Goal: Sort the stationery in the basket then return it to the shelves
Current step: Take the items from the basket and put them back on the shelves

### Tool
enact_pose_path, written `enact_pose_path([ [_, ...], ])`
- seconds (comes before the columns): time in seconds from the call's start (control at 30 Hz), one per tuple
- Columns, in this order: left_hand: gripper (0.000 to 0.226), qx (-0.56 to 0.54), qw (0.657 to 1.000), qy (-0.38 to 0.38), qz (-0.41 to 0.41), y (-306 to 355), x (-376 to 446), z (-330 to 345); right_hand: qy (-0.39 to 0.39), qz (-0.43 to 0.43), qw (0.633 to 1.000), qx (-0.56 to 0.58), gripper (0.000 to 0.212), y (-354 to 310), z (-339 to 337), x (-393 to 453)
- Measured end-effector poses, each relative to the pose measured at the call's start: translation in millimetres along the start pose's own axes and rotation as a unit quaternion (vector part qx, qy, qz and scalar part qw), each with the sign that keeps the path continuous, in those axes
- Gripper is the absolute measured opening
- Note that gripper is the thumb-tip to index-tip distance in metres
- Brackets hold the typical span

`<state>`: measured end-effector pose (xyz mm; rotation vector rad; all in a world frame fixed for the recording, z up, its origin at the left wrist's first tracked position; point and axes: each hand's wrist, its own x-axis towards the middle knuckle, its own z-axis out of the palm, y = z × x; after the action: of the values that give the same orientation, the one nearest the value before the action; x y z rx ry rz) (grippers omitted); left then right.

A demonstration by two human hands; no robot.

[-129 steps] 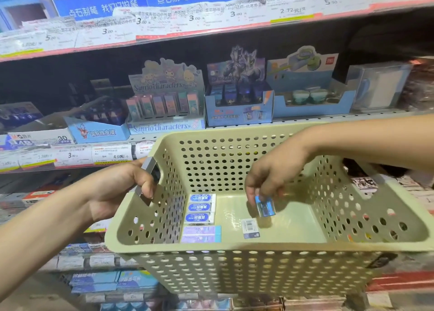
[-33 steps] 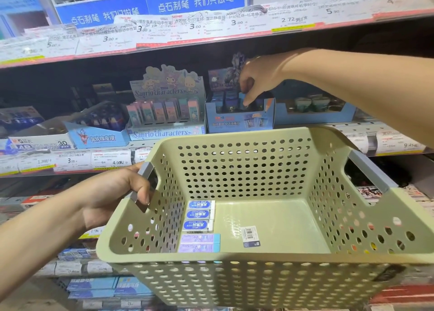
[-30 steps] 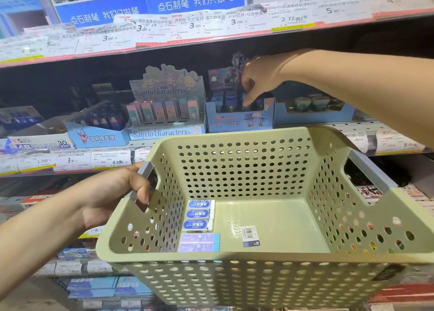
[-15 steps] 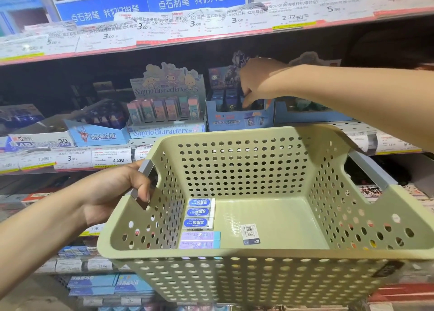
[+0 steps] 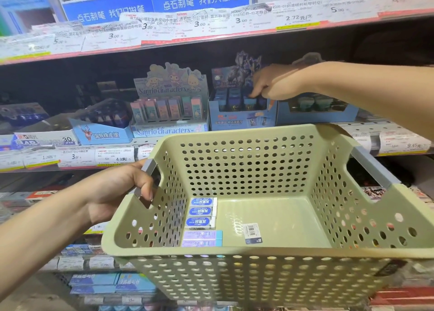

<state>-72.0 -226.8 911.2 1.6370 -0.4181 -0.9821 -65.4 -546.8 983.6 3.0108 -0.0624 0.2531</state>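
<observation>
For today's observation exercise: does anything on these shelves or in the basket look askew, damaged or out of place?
Yes. The paper price labels on the upper shelf edge are torn, crumpled and overlapping. A barcode sticker lies on the basket floor, apart from the erasers.

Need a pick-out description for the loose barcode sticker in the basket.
Start at the green perforated basket held by its left handle. On its floor, a row of erasers lies along the left wall. The barcode sticker lies apart to their right, alone on bare floor: a flat white label with a dark lower edge, not a boxed block.
</observation>
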Motion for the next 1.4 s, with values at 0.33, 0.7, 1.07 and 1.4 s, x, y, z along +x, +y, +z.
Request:
enact_pose_path([
  [0.33,0.061,-0.013,1.0,0.024,0.005,3.4,0.1,3.9,0.025,0.007,0.999,0.028,0.029,2.6,2.0,-13.6],
  [0.7,0.065,-0.015,0.999,0.05,-0.003,4.8,-2.0,6.7,0.023,0.026,0.999,0.039,0.043,-3.7,4.0,-6.2],
  [1.07,0.05,-0.005,0.998,0.056,-0.015,0.7,-2.9,9.1,0.01,-0.404,0.912,0.073,0.024,-99.0,30.1,-76.0],
  [1.4,0.067,-0.018,0.996,0.083,-0.021,-10.5,-8.4,14.2,-0.237,-0.444,0.861,-0.077,0.039,-149.6,99.7,-69.9],
])
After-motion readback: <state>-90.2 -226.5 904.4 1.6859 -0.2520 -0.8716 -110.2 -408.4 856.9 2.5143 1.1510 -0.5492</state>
